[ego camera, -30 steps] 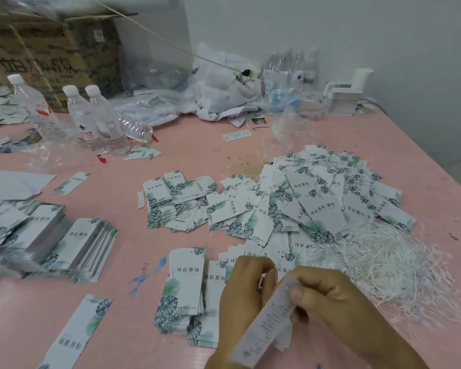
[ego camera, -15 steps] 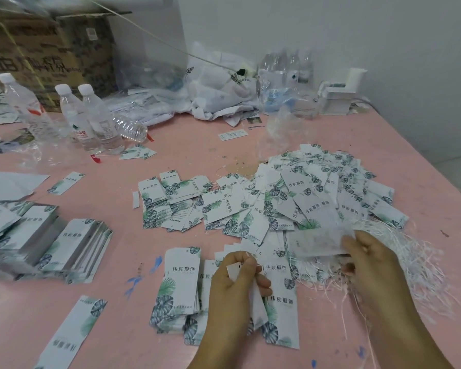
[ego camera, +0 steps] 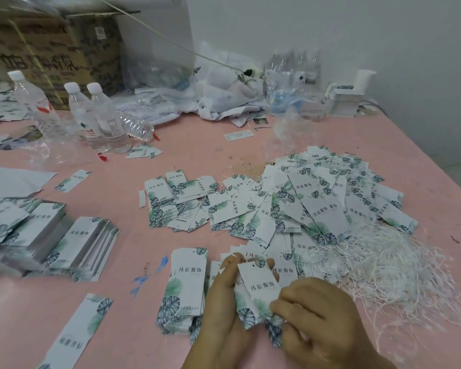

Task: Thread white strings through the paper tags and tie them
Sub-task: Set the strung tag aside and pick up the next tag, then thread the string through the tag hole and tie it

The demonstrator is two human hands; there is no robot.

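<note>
Two hands in view, left hand and right hand, sharing one tag. Three capped bottles standing way beyond the fingers on the left, plus one lying down beside them, so four. One cardboard box behind those. One string pile just right of the fingers. Two neat tag stacks far left of them. Loose tags past the fingertips: way too many to count.
</note>
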